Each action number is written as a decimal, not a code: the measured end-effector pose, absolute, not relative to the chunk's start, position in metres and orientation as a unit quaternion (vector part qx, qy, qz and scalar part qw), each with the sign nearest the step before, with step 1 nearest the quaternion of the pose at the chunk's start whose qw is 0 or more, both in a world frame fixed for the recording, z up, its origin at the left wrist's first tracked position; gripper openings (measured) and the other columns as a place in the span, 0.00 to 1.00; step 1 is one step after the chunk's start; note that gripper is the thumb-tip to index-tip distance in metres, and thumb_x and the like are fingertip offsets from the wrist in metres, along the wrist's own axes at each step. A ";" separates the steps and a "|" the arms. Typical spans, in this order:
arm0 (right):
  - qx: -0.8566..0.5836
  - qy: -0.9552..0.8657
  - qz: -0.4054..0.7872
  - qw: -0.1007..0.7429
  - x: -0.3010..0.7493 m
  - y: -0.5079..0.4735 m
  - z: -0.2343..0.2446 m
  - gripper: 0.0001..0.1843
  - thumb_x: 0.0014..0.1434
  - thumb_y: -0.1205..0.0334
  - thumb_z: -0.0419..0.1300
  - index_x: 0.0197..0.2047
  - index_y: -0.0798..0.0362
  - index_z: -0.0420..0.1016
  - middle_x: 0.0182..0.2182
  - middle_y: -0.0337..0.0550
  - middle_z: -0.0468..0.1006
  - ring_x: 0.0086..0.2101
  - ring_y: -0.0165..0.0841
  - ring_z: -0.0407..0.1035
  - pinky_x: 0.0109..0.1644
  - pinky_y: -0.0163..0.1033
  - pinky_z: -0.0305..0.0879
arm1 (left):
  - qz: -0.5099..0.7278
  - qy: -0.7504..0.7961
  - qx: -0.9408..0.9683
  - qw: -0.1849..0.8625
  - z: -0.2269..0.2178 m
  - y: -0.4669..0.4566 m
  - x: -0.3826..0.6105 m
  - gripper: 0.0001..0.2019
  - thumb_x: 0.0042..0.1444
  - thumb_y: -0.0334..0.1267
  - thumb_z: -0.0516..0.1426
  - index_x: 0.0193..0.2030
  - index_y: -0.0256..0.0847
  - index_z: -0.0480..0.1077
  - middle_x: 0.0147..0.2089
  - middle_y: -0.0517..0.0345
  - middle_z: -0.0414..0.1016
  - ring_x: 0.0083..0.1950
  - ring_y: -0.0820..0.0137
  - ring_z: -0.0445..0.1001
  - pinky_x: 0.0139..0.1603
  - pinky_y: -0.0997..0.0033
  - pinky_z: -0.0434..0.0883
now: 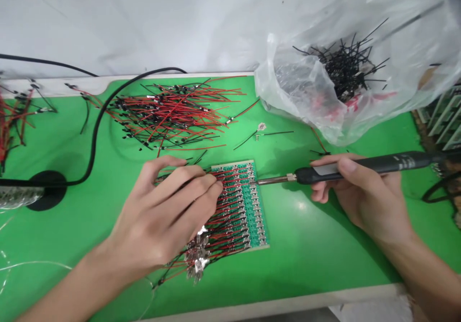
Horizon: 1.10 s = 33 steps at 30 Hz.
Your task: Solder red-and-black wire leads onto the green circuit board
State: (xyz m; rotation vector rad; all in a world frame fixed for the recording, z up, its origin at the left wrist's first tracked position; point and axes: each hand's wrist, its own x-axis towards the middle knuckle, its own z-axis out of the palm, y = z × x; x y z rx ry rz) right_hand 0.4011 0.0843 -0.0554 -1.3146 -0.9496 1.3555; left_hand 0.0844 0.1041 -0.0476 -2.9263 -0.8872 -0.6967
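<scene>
My right hand (363,192) grips a black soldering iron (360,166) like a pen. Its metal tip points left and meets the upper right part of a green circuit board (255,216). Over the board's left side, my left hand (173,207) is closed, fingertips pinched at a red wire (234,184) that runs toward the iron's tip; the pinch itself is partly hidden. Rows of red and black wires lie across the board, ending at small solder pads. Below my left hand, shiny metal pieces (198,255) hang at the wires' outer ends.
A pile of red and black wires (173,113) lies behind the board. At the back right sits a clear plastic bag (288,82) with black wires (345,67). A black cable (94,139) arches at left near a solder spool (46,190). Two small metal parts with leads lie behind the board.
</scene>
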 end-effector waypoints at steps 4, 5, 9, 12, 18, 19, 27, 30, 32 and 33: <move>-0.546 -0.389 0.554 0.493 0.400 0.085 -0.055 0.10 0.60 0.55 0.67 0.36 0.52 0.88 0.22 0.43 0.84 0.19 0.33 0.77 0.20 0.33 0.74 | -0.219 -0.267 -0.938 0.025 -0.049 0.104 0.084 0.10 0.63 0.29 0.61 0.50 0.32 0.74 0.49 0.51 0.81 0.52 0.59 0.77 0.56 0.47 0.71; -0.548 -0.389 0.552 0.494 0.400 0.085 -0.055 0.10 0.60 0.55 0.67 0.36 0.52 0.88 0.22 0.43 0.84 0.19 0.33 0.76 0.19 0.33 0.74 | -0.220 -0.265 -0.938 0.025 -0.048 0.104 0.085 0.10 0.63 0.29 0.62 0.50 0.31 0.74 0.49 0.51 0.81 0.52 0.58 0.77 0.55 0.47 0.71; -0.549 -0.390 0.552 0.491 0.399 0.085 -0.055 0.10 0.60 0.56 0.67 0.36 0.52 0.88 0.22 0.44 0.83 0.19 0.34 0.77 0.19 0.33 0.73 | -0.218 -0.259 -0.940 0.029 -0.044 0.105 0.088 0.11 0.61 0.27 0.63 0.50 0.30 0.74 0.48 0.50 0.82 0.51 0.57 0.77 0.53 0.46 0.72; -0.550 -0.389 0.551 0.492 0.398 0.084 -0.055 0.10 0.60 0.57 0.66 0.36 0.52 0.88 0.22 0.44 0.84 0.19 0.34 0.77 0.19 0.34 0.74 | -0.216 -0.253 -0.942 0.036 -0.044 0.105 0.088 0.12 0.60 0.27 0.63 0.50 0.29 0.74 0.47 0.49 0.82 0.50 0.57 0.78 0.52 0.46 0.72; -0.548 -0.396 0.546 0.494 0.398 0.083 -0.057 0.10 0.61 0.57 0.66 0.37 0.52 0.87 0.22 0.44 0.84 0.19 0.34 0.77 0.20 0.34 0.74 | -0.208 -0.252 -0.945 0.034 -0.047 0.104 0.085 0.12 0.60 0.28 0.63 0.51 0.29 0.74 0.49 0.48 0.82 0.52 0.55 0.78 0.53 0.44 0.72; -0.547 -0.397 0.546 0.495 0.399 0.083 -0.057 0.10 0.61 0.57 0.66 0.37 0.52 0.87 0.22 0.44 0.84 0.19 0.34 0.77 0.20 0.34 0.74 | -0.209 -0.251 -0.945 0.034 -0.047 0.103 0.085 0.12 0.60 0.28 0.64 0.51 0.29 0.75 0.49 0.48 0.81 0.52 0.55 0.77 0.53 0.44 0.72; -0.544 -0.397 0.546 0.497 0.398 0.082 -0.055 0.10 0.61 0.56 0.67 0.37 0.52 0.87 0.22 0.44 0.83 0.19 0.34 0.76 0.20 0.34 0.73 | -0.195 -0.249 -0.948 0.031 -0.046 0.101 0.088 0.13 0.62 0.27 0.62 0.52 0.25 0.74 0.47 0.44 0.82 0.51 0.53 0.77 0.52 0.43 0.72; -0.549 -0.398 0.542 0.496 0.398 0.082 -0.056 0.10 0.60 0.56 0.67 0.36 0.51 0.88 0.22 0.43 0.83 0.19 0.34 0.76 0.19 0.35 0.73 | -0.193 -0.246 -0.949 0.036 -0.045 0.101 0.090 0.13 0.60 0.26 0.62 0.51 0.24 0.74 0.47 0.44 0.82 0.50 0.52 0.78 0.51 0.43 0.72; -0.550 -0.399 0.541 0.496 0.398 0.082 -0.056 0.10 0.60 0.55 0.66 0.36 0.51 0.88 0.22 0.43 0.83 0.19 0.35 0.76 0.19 0.36 0.73 | -0.193 -0.243 -0.950 0.038 -0.044 0.101 0.090 0.12 0.60 0.26 0.63 0.51 0.24 0.74 0.46 0.44 0.82 0.49 0.53 0.78 0.50 0.44 0.73; -0.549 -0.400 0.541 0.496 0.398 0.081 -0.056 0.10 0.61 0.56 0.66 0.37 0.51 0.88 0.22 0.43 0.83 0.19 0.35 0.76 0.19 0.36 0.73 | -0.193 -0.243 -0.950 0.039 -0.044 0.101 0.091 0.12 0.60 0.26 0.63 0.51 0.24 0.74 0.46 0.44 0.82 0.49 0.53 0.78 0.50 0.44 0.73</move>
